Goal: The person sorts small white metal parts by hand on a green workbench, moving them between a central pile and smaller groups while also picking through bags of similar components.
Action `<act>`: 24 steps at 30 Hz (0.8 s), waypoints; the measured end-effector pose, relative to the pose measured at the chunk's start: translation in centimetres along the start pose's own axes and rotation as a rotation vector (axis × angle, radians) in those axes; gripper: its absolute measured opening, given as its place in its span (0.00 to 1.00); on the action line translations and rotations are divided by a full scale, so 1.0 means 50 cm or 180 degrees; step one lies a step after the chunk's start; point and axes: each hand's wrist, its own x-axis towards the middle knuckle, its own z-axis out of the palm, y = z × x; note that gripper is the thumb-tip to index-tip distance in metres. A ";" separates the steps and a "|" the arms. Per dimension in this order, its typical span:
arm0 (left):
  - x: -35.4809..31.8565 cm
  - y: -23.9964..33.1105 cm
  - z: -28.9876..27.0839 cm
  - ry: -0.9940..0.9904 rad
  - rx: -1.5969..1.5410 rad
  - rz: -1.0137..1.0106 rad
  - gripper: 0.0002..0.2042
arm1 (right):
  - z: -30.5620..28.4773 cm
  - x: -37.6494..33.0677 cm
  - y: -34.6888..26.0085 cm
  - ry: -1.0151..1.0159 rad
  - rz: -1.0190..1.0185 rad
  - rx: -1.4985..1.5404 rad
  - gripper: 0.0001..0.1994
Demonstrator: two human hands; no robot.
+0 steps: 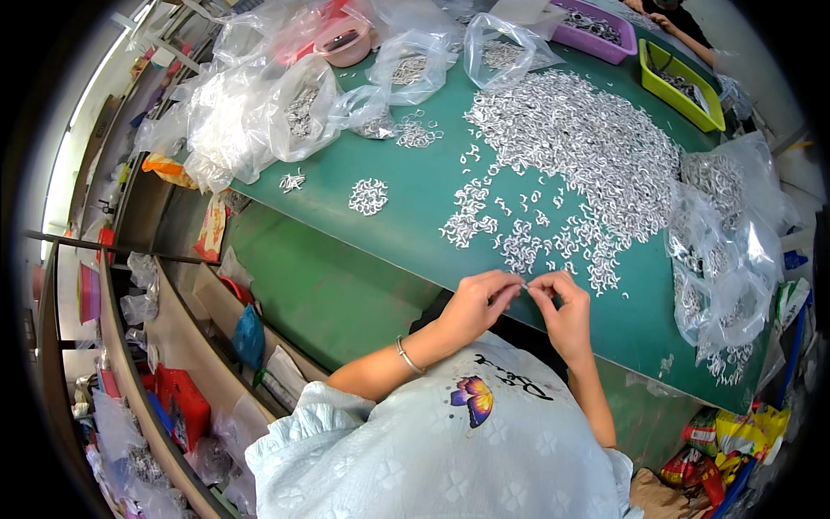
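Near 3 o'clock from centre: piece [525, 286] at the fingers [494, 280], mostly covered, too small to identify. 6 o'clock: shirt [441, 467] cut off by lower edge. Between 1 and 2: co-worker [688, 24] cropped at top, most of the body unseen. 10 o'clock: clouded plastic bags [229, 112], folds hiding contents. 8 o'clock: shelf bags [121, 432] blurred, contents unclear.

table [644, 324]: green | curved pieces [579, 138]: silvery | tub [592, 45]: purple | tray [679, 99]: yellow-green | shirt [415, 458]: pale blue, butterfly motif [474, 400]
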 end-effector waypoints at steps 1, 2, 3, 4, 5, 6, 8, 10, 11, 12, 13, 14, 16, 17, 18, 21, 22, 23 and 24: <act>0.001 0.006 0.003 -0.0036 -0.0344 -0.0218 0.09 | 0.006 0.002 -0.001 -0.0036 0.0059 0.0173 0.03; 0.000 0.013 0.004 -0.0065 -0.0699 -0.0456 0.07 | 0.012 0.007 0.001 -0.0070 -0.0039 0.0121 0.03; 0.006 0.023 -0.002 -0.0040 -0.0844 -0.0755 0.05 | 0.017 0.014 0.005 -0.0097 -0.0136 0.0069 0.03; 0.011 0.017 -0.010 -0.0107 -0.0814 -0.0956 0.05 | 0.021 0.019 0.010 -0.0116 -0.0233 0.0017 0.03; 0.015 0.008 -0.021 -0.0160 -0.0785 -0.1156 0.05 | 0.021 0.024 0.017 -0.0166 -0.0359 -0.0112 0.05; 0.020 0.001 -0.030 -0.0219 -0.0755 -0.1354 0.05 | 0.016 0.024 0.017 -0.0072 -0.0211 -0.0079 0.05; 0.024 -0.009 -0.047 0.0194 -0.0307 -0.1238 0.04 | 0.000 0.005 0.003 0.0105 0.0093 0.0002 0.06; 0.028 -0.034 -0.064 0.0758 0.0597 -0.0800 0.03 | -0.050 -0.054 0.015 -0.0340 0.0617 0.0371 0.06; 0.041 -0.033 -0.071 0.0975 0.0757 -0.0654 0.04 | -0.075 -0.088 0.024 -0.0530 0.0810 0.0499 0.06; 0.045 -0.041 -0.076 0.1011 0.0957 -0.0530 0.05 | -0.106 -0.121 0.033 -0.0992 0.0986 0.0326 0.06; 0.045 -0.053 -0.079 0.1045 0.1151 -0.0405 0.06 | -0.137 -0.151 0.043 -0.1455 0.1154 0.0143 0.06; 0.046 -0.061 -0.080 0.1072 0.1345 -0.0275 0.07 | -0.158 -0.179 0.056 -0.1551 0.1330 0.0138 0.05; 0.046 -0.065 -0.076 0.1046 0.1477 -0.0467 0.07 | -0.193 -0.246 0.102 -0.1547 0.1699 -0.0256 0.06; 0.050 -0.070 -0.071 0.1045 0.1631 -0.0440 0.07 | -0.202 -0.290 0.154 -0.1448 0.1868 -0.0644 0.07; 0.053 -0.075 -0.067 0.1030 0.1785 -0.0409 0.06 | -0.206 -0.336 0.208 -0.1335 0.2038 -0.1028 0.08; 0.059 -0.086 -0.068 0.1031 0.2030 -0.0513 0.06 | -0.198 -0.449 0.385 -0.1750 0.1762 -0.1967 0.15; 0.064 -0.087 -0.068 0.1028 0.2053 -0.0532 0.06 | -0.186 -0.456 0.402 -0.1620 0.1858 -0.1870 0.17; 0.067 -0.086 -0.070 0.1029 0.2075 -0.0574 0.06 | -0.179 -0.465 0.414 -0.1512 0.1958 -0.1775 0.19; 0.068 -0.084 -0.071 0.1027 0.2097 -0.0614 0.06 | -0.170 -0.474 0.426 -0.1401 0.2060 -0.1677 0.21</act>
